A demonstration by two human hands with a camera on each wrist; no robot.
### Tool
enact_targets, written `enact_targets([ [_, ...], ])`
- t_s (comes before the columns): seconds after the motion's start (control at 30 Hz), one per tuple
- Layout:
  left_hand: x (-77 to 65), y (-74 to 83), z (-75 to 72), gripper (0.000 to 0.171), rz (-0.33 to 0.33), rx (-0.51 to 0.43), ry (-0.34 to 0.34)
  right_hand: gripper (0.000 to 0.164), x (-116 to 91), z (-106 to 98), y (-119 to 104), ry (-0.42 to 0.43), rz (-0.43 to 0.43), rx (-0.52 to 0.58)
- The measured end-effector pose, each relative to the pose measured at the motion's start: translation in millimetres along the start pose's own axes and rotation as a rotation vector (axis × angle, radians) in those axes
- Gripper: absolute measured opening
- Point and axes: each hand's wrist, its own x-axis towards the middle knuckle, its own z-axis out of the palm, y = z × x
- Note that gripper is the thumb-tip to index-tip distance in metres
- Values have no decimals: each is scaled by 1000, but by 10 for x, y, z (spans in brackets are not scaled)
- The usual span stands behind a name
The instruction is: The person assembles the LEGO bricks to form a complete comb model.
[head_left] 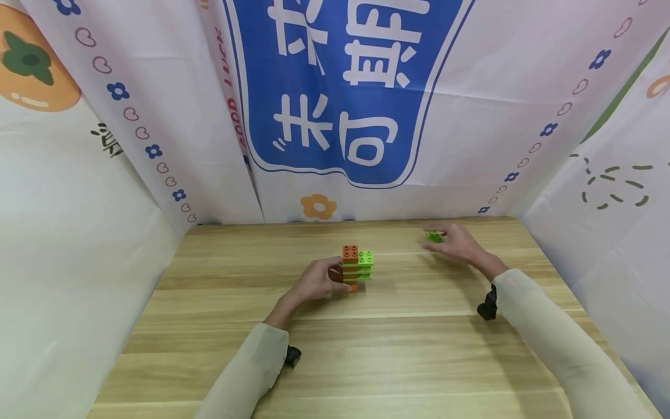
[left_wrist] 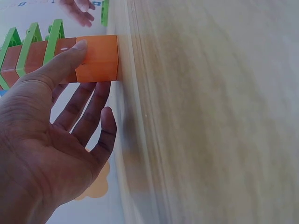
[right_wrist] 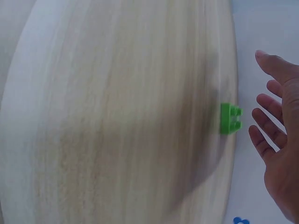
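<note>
Near the middle of the table stands a tower of toy building bricks [head_left: 350,256]. An orange brick [left_wrist: 100,58] forms its base, with brown-orange bricks above it. Bright green pieces [head_left: 365,258] between them jut out to the right. My left hand [head_left: 316,280] holds the tower low down from the left, thumb [left_wrist: 70,58] on the near face and fingers partly hidden behind. A small green brick [right_wrist: 229,118] sits studs up at the back right of the table. Over it hovers my right hand [head_left: 454,241], its fingers [right_wrist: 268,105] spread and apart from the brick.
The wooden table [head_left: 335,361] ends at the back against a white printed cloth [head_left: 471,145]. Cloth side walls stand on the left [head_left: 78,233] and right [head_left: 617,250]. Each wrist wears a small black camera [head_left: 488,305].
</note>
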Motion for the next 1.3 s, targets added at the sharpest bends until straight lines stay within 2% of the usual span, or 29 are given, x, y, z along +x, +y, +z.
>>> enact_targets([
  [0.17, -6, 11, -3, 46, -4, -6, 8, 54, -12, 7, 127, 21, 27, -5],
  [0.43, -26, 34, 0, 45, -6, -9, 11, 57, -39, 33, 283, 41, 22, -1],
  [0.6, -23, 28, -4, 46, -2, -5, 5, 61, -56, 50, 304, 51, 26, -7],
  [0.9, -19, 14, -9, 45, 5, 5, 3, 70, -70, 77, 325, 23, 80, 18],
  [1.3, -24, 18, 0, 45, -2, 26, 4, 69, -124, 107, 345, 23, 125, 38],
])
